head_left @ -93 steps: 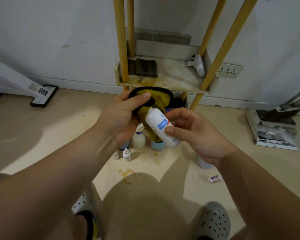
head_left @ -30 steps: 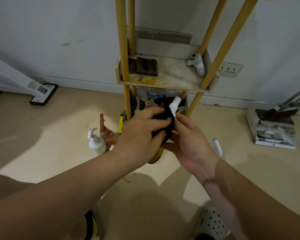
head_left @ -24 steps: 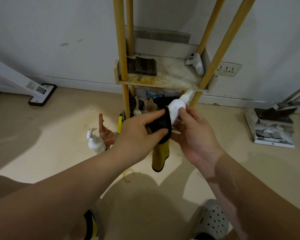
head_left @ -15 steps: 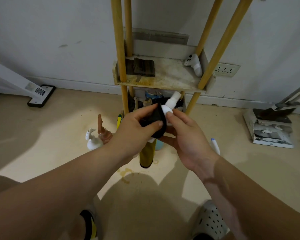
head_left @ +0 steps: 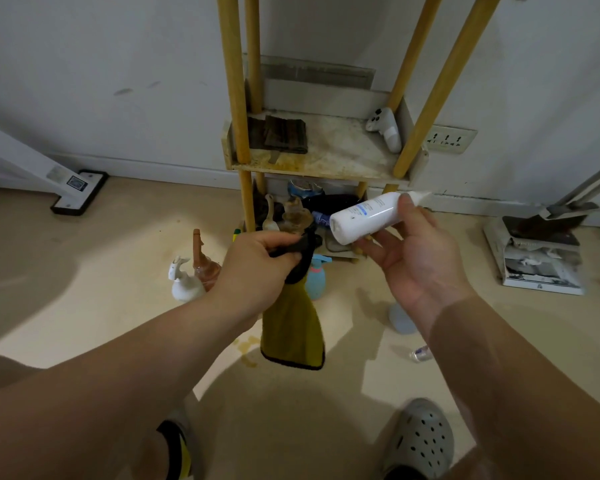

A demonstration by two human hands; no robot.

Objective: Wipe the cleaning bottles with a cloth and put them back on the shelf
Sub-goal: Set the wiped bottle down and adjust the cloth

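My right hand [head_left: 413, 258] holds a white bottle with a blue label [head_left: 366, 216], tilted with its base toward the left and its cap pointing right. My left hand [head_left: 257, 268] grips a yellow cloth with black edging [head_left: 291, 327], which hangs down from my fist, apart from the bottle. Behind both hands stands the stained shelf [head_left: 326, 157] on yellow wooden posts. Other bottles stand on the floor: a white spray bottle [head_left: 182, 282], a brown one [head_left: 201, 258] and a light blue one [head_left: 316, 278].
A white controller [head_left: 385, 128] and a dark folded cloth [head_left: 281, 135] lie on the shelf. Clutter fills the lower shelf [head_left: 302, 206]. A pale bottle [head_left: 400, 320] and a small clear one [head_left: 420, 353] lie on the floor. A stack of papers [head_left: 537, 258] sits right.
My hands have come apart. The cloth has come off the bottle and now hangs from my left hand, while my right hand has lifted the bottle up and to the right.
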